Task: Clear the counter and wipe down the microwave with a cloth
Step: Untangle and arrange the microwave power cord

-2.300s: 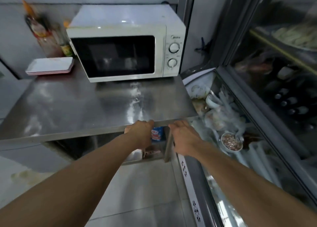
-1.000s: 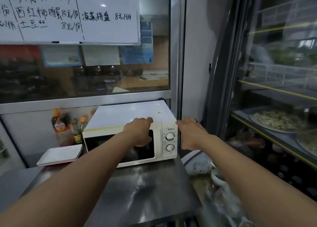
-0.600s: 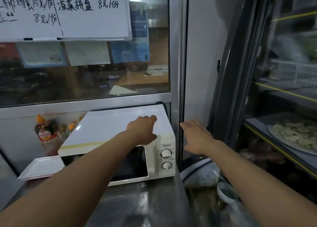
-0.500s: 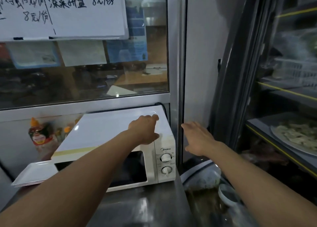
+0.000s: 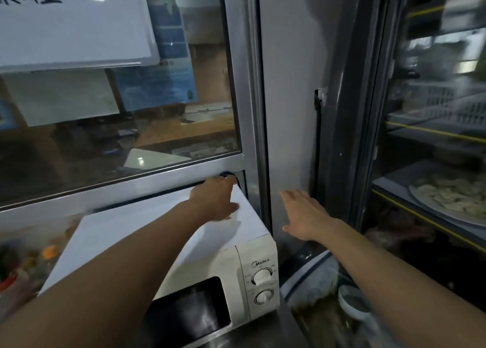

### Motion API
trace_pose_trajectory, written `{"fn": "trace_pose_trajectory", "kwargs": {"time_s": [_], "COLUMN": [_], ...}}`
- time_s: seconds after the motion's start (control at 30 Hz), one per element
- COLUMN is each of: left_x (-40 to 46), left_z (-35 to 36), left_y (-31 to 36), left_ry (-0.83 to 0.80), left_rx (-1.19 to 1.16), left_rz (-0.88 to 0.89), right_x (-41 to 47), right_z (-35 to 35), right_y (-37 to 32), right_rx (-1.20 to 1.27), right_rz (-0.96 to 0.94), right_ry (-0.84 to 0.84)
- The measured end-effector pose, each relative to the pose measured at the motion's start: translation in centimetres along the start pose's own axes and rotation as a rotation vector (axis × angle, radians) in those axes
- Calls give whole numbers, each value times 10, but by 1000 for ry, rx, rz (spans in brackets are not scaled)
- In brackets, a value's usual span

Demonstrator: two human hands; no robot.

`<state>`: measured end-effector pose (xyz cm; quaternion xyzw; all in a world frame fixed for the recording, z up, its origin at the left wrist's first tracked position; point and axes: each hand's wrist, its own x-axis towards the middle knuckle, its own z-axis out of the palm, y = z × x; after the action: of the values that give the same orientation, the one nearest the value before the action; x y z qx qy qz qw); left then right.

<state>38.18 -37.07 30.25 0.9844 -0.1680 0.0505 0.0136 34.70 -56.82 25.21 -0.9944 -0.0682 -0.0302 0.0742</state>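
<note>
We see the white microwave standing on the steel counter, at its right edge, its back close under a glazed partition. Our left hand rests on the microwave's top at the rear right corner, fingers bent over the back edge beside a dark cable; what they hold, if anything, we cannot tell. Our right hand hovers open, fingers straight, just right of the microwave, before the grey wall. A whiteboard hangs at upper left.
</note>
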Motion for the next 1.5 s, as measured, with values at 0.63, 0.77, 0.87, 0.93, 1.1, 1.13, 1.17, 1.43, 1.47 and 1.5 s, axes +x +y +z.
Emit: {"fn": "trace_pose_trajectory", "kwargs": {"time_s": [0.63, 0.77, 0.87, 0.93, 1.1, 1.13, 1.17, 1.43, 1.47, 1.5], "left_x": [130, 152, 164, 170, 176, 176, 177, 178, 178, 178], "left_z": [63, 75, 82, 86, 94, 95, 96, 97, 96, 96], "left_y": [-34, -36, -39, -41, -45, -46, -46, -45, -43, -41], "left_ry": [-35, 7, 24, 40, 81, 86, 89, 92, 93, 94], "left_rx": [-1, 21, 34, 40, 48, 52, 55, 67, 62, 59], "left_rz": [-131, -155, -168, -172, -173, -172, -172, -158, -155, -152], "right_x": [176, 214, 237, 251, 273, 276, 279, 282, 280, 277], "right_z": [112, 143, 165, 181, 215, 219, 224, 243, 241, 238], "right_y": [43, 49, 50, 48, 41, 40, 39, 39, 43, 49], "right_rx": [287, 430, 564, 644, 801, 836, 875, 947, 955, 964], "right_rz": [-33, -59, -70, -84, -82, -78, -74, -56, -35, -23], "right_ry": [-115, -132, -103, -91, -69, -77, -87, -56, -41, -23]}}
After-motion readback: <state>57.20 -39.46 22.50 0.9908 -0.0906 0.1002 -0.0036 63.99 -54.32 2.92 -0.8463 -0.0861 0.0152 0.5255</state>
